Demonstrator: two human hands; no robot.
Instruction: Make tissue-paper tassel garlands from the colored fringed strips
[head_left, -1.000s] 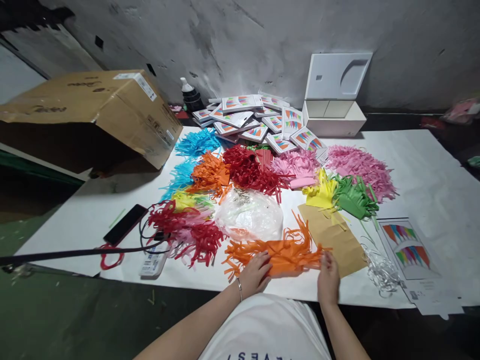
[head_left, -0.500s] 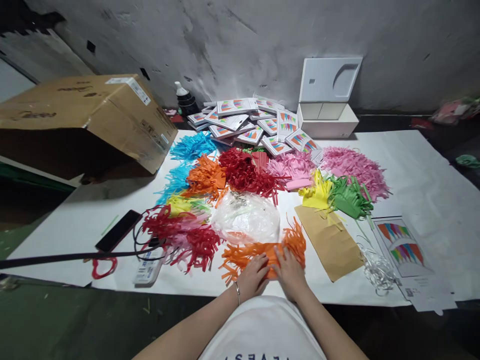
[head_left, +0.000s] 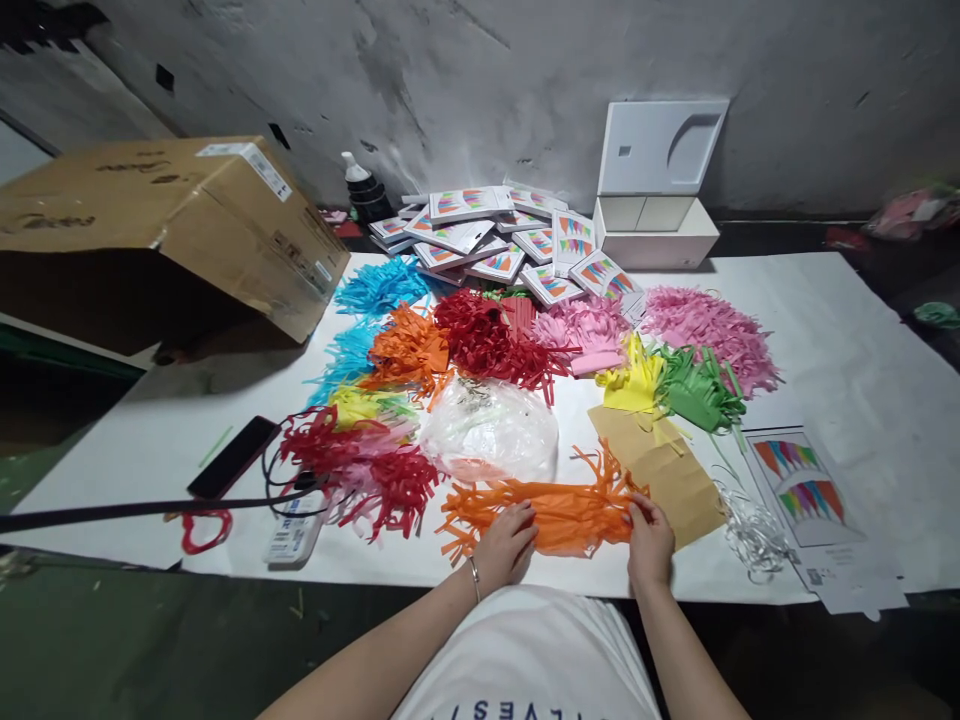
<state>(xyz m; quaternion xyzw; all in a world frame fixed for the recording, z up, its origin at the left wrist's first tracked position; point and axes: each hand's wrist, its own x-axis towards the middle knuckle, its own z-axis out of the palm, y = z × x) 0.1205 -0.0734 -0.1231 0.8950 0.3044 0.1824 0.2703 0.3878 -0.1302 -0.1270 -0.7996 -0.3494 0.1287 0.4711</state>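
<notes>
1. At the table's near edge, close against the person's white shirt (head_left: 540, 660), the orange fringed paper (head_left: 574, 518) lies lengthwise between and under both hands.
2. Left hand (head_left: 506, 545): palm down, fingers nearly straight and side by side, resting on the paper left of its middle; loose strips stick out beyond it.
3. Right hand (head_left: 651, 545): thumb and fingertips pinch strips at the paper's right end.
4. Just beyond the paper sits a clear plastic bag (head_left: 495, 430); a brown sheet (head_left: 686, 490) lies beside the right hand.
5. Left of the paper is a red and pink fringed bundle (head_left: 360, 455); silver ties (head_left: 754, 535) lie further right.
6. Farther out, printed packs (head_left: 495, 235) are heaped beside an open white box (head_left: 656, 245).
</notes>
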